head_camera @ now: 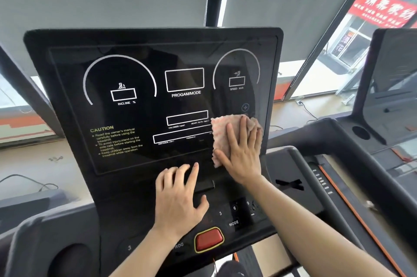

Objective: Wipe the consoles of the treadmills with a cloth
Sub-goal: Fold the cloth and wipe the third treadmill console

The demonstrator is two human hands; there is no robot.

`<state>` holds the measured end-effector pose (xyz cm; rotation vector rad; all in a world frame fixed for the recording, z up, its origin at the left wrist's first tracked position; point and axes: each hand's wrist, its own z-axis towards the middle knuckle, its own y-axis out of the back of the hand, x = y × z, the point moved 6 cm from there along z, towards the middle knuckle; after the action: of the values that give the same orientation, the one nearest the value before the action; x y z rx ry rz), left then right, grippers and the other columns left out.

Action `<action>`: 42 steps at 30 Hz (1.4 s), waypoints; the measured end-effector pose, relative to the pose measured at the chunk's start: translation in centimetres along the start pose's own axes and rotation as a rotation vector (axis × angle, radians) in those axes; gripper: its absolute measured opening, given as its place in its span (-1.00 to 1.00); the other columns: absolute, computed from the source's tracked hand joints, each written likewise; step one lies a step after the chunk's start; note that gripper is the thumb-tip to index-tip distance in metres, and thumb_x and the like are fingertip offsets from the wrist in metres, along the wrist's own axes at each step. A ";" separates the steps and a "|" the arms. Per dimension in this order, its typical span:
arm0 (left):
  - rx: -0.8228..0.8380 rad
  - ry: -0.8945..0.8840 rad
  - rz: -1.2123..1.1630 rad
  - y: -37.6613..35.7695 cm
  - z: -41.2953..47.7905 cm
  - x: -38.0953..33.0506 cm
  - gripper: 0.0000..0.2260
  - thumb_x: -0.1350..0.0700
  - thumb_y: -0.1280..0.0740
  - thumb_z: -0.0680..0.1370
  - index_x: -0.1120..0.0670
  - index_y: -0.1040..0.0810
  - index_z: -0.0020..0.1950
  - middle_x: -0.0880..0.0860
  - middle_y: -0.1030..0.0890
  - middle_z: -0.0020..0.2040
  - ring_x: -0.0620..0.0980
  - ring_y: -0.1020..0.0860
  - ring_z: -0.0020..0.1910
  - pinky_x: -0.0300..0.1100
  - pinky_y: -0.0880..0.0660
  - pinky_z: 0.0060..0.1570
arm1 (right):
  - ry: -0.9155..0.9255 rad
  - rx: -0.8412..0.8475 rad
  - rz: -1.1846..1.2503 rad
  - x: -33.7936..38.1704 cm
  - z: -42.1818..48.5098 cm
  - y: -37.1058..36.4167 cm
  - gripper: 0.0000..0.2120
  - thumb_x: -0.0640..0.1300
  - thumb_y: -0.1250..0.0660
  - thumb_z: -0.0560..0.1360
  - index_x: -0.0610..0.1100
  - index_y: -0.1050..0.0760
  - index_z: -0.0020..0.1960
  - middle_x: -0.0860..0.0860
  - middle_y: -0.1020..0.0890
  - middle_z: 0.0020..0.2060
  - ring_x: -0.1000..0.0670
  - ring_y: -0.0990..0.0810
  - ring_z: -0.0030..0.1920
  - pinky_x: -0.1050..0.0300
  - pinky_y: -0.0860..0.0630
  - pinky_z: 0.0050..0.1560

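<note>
Most of the console (146, 55) lies toward 9 and 10 o'clock from the cloth (222, 132), which is flat against the panel's lower right corner. My right grip (240, 152) presses it with straight, spread fingers and pinches nothing, the forearm coming in from 5 o'clock. My left grip (178, 197) rests relaxed and empty on the ledge (204, 185) below, nearer the side I judge unwiped.

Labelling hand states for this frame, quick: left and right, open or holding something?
Left hand: open, resting on the console, holding nothing.
Right hand: open, pressing the cloth flat against the console.
</note>
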<state>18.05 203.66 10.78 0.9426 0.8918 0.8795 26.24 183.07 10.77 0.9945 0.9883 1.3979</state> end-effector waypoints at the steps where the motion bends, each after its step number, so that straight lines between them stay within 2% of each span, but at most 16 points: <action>1: -0.002 0.001 0.008 -0.1 0.0 0.0 -0.35 -0.17 -0.39 0.40 0.05 -0.53 0.46 0.09 -0.59 0.28 0.20 -0.51 0.25 0.17 -0.39 0.34 | 0.000 0.005 0.008 -0.1 -0.1 -0.2 -0.21 0.46 0.10 0.56 0.14 0.34 0.61 -0.13 0.34 0.61 -0.31 0.28 0.61 -0.40 0.14 0.56; 5: -0.038 -0.008 0.032 -0.5 -0.1 0.4 -0.36 -0.17 -0.40 0.40 0.02 -0.54 0.45 0.07 -0.61 0.24 0.18 -0.52 0.20 0.16 -0.42 0.26 | -0.004 -0.059 0.024 -0.8 2.6 2.2 -0.23 0.47 0.10 0.55 0.18 0.30 0.61 -0.10 0.27 0.63 -0.24 0.37 0.59 -0.39 0.16 0.56; 10: -0.101 -0.007 0.036 -0.7 0.5 0.2 -0.40 -0.16 -0.40 0.37 0.02 -0.61 0.38 0.06 -0.63 0.16 0.15 -0.52 0.09 0.14 -0.40 0.15 | -0.012 -0.238 -0.052 -2.6 11.4 10.6 -0.26 0.41 0.10 0.60 0.08 0.15 0.65 -0.17 0.09 0.65 -0.29 0.16 0.63 -0.32 0.13 0.59; 14: -0.125 -0.014 0.017 -0.7 0.6 0.1 -0.40 -0.15 -0.42 0.36 0.02 -0.61 0.38 0.05 -0.63 0.16 0.14 -0.51 0.09 0.14 -0.40 0.15 | 0.058 -0.310 -0.045 -4.8 15.9 15.5 -0.31 0.32 0.10 0.65 -0.02 0.07 0.66 -0.22 0.03 0.64 -0.29 0.11 0.63 -0.28 0.12 0.61; 19: -0.134 -0.018 0.015 -0.9 0.5 0.3 -0.40 -0.14 -0.39 0.38 0.01 -0.59 0.40 0.06 -0.63 0.18 0.17 -0.52 0.08 0.15 -0.40 0.15 | 0.053 -0.352 0.085 -5.8 14.4 14.4 -0.36 0.11 0.02 0.72 -0.23 0.09 0.64 -0.29 0.06 0.62 -0.24 0.11 0.64 -0.18 0.11 0.63; 22: -0.127 -0.022 0.017 -1.0 0.3 0.4 -0.40 -0.14 -0.38 0.40 0.01 -0.58 0.42 0.07 -0.63 0.20 0.19 -0.52 0.09 0.16 -0.39 0.16 | -0.006 -0.257 0.118 -6.6 9.7 9.3 -0.34 0.05 -0.02 0.73 -0.23 0.22 0.63 -0.27 0.14 0.62 -0.20 0.18 0.64 -0.16 0.09 0.64; 25: -0.113 -0.024 0.023 -1.1 0.4 0.5 -0.38 -0.14 -0.38 0.40 0.01 -0.56 0.44 0.07 -0.62 0.21 0.20 -0.52 0.11 0.16 -0.39 0.17 | -0.034 -0.125 0.101 -7.2 4.0 3.5 -0.30 0.07 0.00 0.72 -0.14 0.41 0.59 -0.26 0.20 0.61 -0.20 0.23 0.63 -0.18 0.05 0.63; 27: -0.111 -0.027 0.033 -1.1 0.4 0.5 -0.37 -0.13 -0.38 0.39 0.02 -0.55 0.45 0.08 -0.62 0.21 0.19 -0.51 0.11 0.16 -0.39 0.16 | -0.043 -0.019 0.112 -7.2 0.1 0.3 -0.25 0.12 0.00 0.69 -0.11 0.46 0.58 -0.23 0.24 0.59 -0.21 0.26 0.62 -0.23 0.04 0.62; 30: -0.107 -0.033 0.045 -1.0 0.3 0.5 -0.36 -0.13 -0.38 0.39 0.03 -0.54 0.46 0.09 -0.63 0.22 0.19 -0.51 0.12 0.15 -0.39 0.16 | -0.056 0.098 0.154 -7.1 -3.9 -2.5 -0.26 0.16 -0.02 0.68 -0.09 0.34 0.62 -0.20 0.32 0.59 -0.19 0.33 0.61 -0.26 0.02 0.61; 33: -0.083 -0.037 0.059 -1.0 0.3 0.5 -0.35 -0.13 -0.40 0.39 0.04 -0.53 0.47 0.10 -0.62 0.23 0.18 -0.50 0.13 0.15 -0.39 0.17 | -0.084 0.103 0.250 -6.7 -5.6 -2.4 -0.19 0.13 -0.23 0.61 0.02 0.20 0.65 -0.07 0.32 0.61 -0.15 0.27 0.63 -0.18 0.08 0.63; 35: -0.063 -0.035 0.072 -1.0 0.3 0.5 -0.35 -0.13 -0.41 0.39 0.04 -0.54 0.46 0.10 -0.60 0.24 0.17 -0.48 0.13 0.15 -0.40 0.14 | -0.106 0.096 0.319 -6.7 -5.9 -1.3 -0.10 0.09 -0.40 0.51 0.08 0.08 0.65 0.01 0.20 0.64 -0.11 0.17 0.65 -0.07 0.10 0.63; 37: -0.049 -0.033 0.075 -0.9 0.5 0.2 -0.37 -0.13 -0.41 0.39 0.05 -0.56 0.43 0.09 -0.59 0.25 0.15 -0.48 0.15 0.16 -0.39 0.13 | -0.112 0.023 0.427 -7.1 -6.1 0.1 -0.15 -0.05 -0.48 0.44 0.04 -0.15 0.63 0.06 -0.01 0.64 -0.10 -0.03 0.64 0.00 -0.05 0.61; 39: -0.067 -0.088 0.065 -0.5 0.9 -0.8 -0.42 -0.09 -0.42 0.39 0.06 -0.59 0.39 0.06 -0.60 0.26 0.14 -0.51 0.19 0.17 -0.38 0.17 | -0.142 -0.072 0.589 -7.5 -6.1 1.7 -0.25 -0.29 -0.38 0.41 -0.02 -0.31 0.56 0.08 -0.26 0.58 -0.03 -0.27 0.56 0.00 -0.23 0.55; 41: -0.097 -0.231 0.018 -0.1 1.8 -2.9 -0.48 -0.03 -0.43 0.41 0.07 -0.62 0.35 0.05 -0.62 0.27 0.13 -0.55 0.23 0.16 -0.40 0.23 | -0.290 -0.065 0.801 -8.2 -6.2 2.5 -0.23 -0.47 -0.24 0.37 -0.01 -0.39 0.52 0.14 -0.52 0.39 0.16 -0.48 0.34 0.14 -0.39 0.42; 42: -0.101 -0.324 -0.026 0.0 2.4 -4.4 -0.51 0.00 -0.43 0.42 0.08 -0.63 0.33 0.05 -0.62 0.28 0.13 -0.57 0.26 0.14 -0.42 0.26 | -0.368 -0.050 0.898 -8.5 -6.2 2.7 -0.24 -0.51 -0.20 0.39 0.00 -0.42 0.50 0.16 -0.59 0.27 0.21 -0.54 0.22 0.23 -0.46 0.32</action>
<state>18.66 199.04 12.58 0.9504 0.5752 0.7176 19.94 174.28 11.21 1.6942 0.2017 1.8305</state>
